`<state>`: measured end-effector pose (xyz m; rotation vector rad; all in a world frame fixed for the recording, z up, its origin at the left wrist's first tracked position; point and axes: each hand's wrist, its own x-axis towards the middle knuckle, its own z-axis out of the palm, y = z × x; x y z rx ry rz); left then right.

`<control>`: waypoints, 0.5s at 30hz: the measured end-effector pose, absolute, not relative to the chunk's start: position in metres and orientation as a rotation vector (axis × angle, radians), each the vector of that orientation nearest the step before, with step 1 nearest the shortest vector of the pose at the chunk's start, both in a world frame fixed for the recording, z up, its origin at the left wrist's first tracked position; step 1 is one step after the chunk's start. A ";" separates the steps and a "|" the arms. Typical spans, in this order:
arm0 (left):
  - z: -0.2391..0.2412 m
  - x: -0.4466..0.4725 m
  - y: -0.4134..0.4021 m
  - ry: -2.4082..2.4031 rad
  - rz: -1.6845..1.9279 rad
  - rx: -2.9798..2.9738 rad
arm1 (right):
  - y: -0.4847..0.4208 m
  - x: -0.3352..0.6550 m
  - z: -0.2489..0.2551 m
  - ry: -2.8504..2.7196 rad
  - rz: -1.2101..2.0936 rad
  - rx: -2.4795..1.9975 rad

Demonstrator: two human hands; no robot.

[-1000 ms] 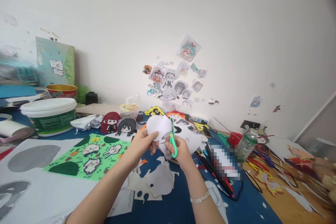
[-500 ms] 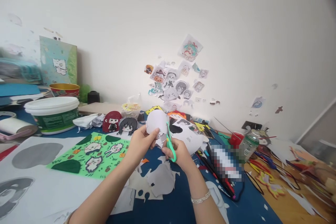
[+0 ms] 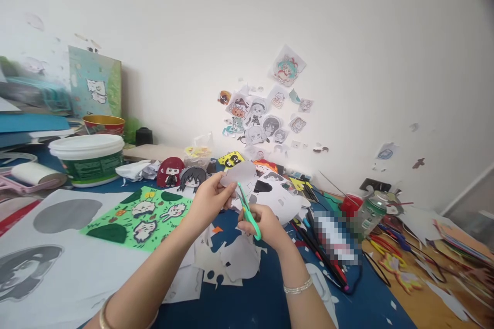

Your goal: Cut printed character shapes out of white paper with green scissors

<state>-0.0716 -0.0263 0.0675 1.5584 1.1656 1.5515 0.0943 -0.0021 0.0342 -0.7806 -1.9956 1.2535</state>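
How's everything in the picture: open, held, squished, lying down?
Left hand: pinching white paper
White paper: held up
Right hand: holding scissors
Scissors: tips angled up, blade gap unclear
Tub: upright, lid looks on
Red tin: upright, looks open
Paper roll: on its side
Scrap paper: crumpled
Green drawing: flat
Painted board: standing upright

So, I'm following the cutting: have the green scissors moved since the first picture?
Yes. Judged against the yellow cutout behind, the green scissors now lean left, with the blade ends further left and lower in the view.
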 end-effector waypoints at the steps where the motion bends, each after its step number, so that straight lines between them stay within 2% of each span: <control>1: 0.068 -0.072 -0.027 1.149 1.547 1.552 | -0.002 0.094 0.034 -1.992 1.254 -0.783; 15: 0.069 -0.078 -0.023 1.097 1.521 1.485 | -0.003 0.094 0.036 -1.999 1.235 -0.823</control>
